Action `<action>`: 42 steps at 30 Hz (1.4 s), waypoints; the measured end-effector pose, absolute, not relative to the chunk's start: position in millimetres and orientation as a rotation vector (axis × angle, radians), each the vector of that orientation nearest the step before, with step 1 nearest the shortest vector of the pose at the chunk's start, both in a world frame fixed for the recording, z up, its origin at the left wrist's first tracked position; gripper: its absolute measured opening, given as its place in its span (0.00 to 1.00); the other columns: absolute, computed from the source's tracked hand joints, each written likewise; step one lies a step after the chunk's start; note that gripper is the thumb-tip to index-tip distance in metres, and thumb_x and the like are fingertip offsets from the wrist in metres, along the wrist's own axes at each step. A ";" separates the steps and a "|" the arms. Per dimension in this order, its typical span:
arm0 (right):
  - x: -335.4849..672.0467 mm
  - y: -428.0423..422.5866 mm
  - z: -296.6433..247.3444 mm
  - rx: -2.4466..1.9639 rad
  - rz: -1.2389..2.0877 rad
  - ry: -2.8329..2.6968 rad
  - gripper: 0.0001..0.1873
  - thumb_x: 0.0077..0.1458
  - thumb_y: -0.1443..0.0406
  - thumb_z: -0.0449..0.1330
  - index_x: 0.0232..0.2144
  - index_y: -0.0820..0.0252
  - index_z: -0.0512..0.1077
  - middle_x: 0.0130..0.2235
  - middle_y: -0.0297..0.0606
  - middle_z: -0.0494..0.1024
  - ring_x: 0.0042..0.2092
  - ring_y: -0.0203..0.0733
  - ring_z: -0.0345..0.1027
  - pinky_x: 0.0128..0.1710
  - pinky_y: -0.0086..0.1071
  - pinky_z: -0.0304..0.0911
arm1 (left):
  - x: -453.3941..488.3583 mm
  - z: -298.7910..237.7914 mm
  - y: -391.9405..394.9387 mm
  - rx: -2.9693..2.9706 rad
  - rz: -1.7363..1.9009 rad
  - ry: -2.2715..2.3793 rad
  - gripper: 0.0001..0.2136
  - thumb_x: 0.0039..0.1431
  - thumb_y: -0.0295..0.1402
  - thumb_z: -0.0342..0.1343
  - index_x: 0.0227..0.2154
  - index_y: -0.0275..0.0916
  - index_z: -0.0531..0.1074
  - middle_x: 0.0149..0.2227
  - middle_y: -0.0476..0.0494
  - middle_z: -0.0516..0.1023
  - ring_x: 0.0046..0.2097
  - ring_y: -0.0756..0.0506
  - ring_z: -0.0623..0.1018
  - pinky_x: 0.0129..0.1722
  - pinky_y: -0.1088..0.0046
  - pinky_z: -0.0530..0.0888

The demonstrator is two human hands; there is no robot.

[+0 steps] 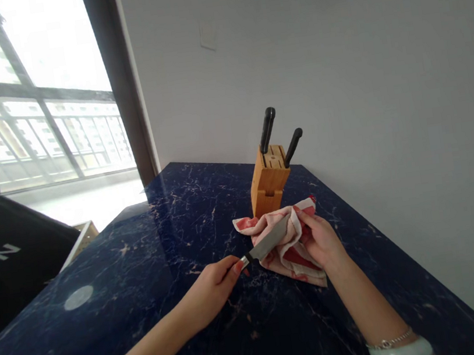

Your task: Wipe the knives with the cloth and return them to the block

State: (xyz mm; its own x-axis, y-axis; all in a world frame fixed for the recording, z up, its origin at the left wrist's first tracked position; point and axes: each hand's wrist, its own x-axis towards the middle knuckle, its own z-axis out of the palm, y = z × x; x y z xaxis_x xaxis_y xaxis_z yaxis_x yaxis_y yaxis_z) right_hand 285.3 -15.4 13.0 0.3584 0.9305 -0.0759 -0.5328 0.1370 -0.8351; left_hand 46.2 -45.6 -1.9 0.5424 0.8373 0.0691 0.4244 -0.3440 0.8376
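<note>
My left hand (pixel 217 286) is closed round the handle of a kitchen knife (pixel 268 241), its blade pointing up and to the right. The far end of the blade is hidden in a pink and white cloth (pixel 295 257). Pinched in the fingers of my right hand (pixel 321 239), the cloth is folded over the blade tip and hangs down in loose folds. Just beyond the cloth stands a wooden knife block (pixel 268 185) with slots in its top. Two black-handled knives, a taller one (pixel 268 129) and a shorter one (pixel 293 146), stick out of it.
A dark blue marbled table (pixel 172 222) runs up to a plain grey wall (pixel 366 94) on the right. A pale round spot (pixel 78 298) marks the tabletop at the left. Beyond the left edge are a black bag (pixel 4 251) and a large window (pixel 41 99).
</note>
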 end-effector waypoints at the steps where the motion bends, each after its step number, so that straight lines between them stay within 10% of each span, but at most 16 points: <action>1: 286.9 -15.1 13.2 -0.915 1.107 -0.523 0.13 0.31 0.66 0.69 0.22 0.62 0.70 0.23 0.31 0.74 0.25 0.33 0.67 0.27 0.26 0.65 | 46.0 -2.0 -45.6 1.972 0.639 1.015 0.17 0.60 0.43 0.38 0.31 0.37 0.67 0.20 0.55 0.60 0.22 0.53 0.60 0.22 0.79 0.57; 42: 237.6 -27.5 1.2 -0.953 1.411 -0.764 0.12 0.37 0.61 0.66 0.21 0.64 0.69 0.18 0.29 0.68 0.19 0.29 0.59 0.19 0.25 0.58 | 46.6 -10.7 -42.5 1.861 0.704 1.026 0.19 0.59 0.46 0.38 0.29 0.36 0.65 0.19 0.55 0.57 0.22 0.53 0.58 0.20 0.79 0.55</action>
State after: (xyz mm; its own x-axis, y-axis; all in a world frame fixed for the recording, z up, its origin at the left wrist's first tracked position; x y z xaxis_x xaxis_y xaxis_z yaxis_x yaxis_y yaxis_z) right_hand 237.6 -27.5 1.2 0.0458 0.9932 -0.1069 -0.4535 -0.0747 -0.8881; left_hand 46.6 -42.5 -10.7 0.4999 0.8637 0.0637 0.3698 -0.2794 0.8861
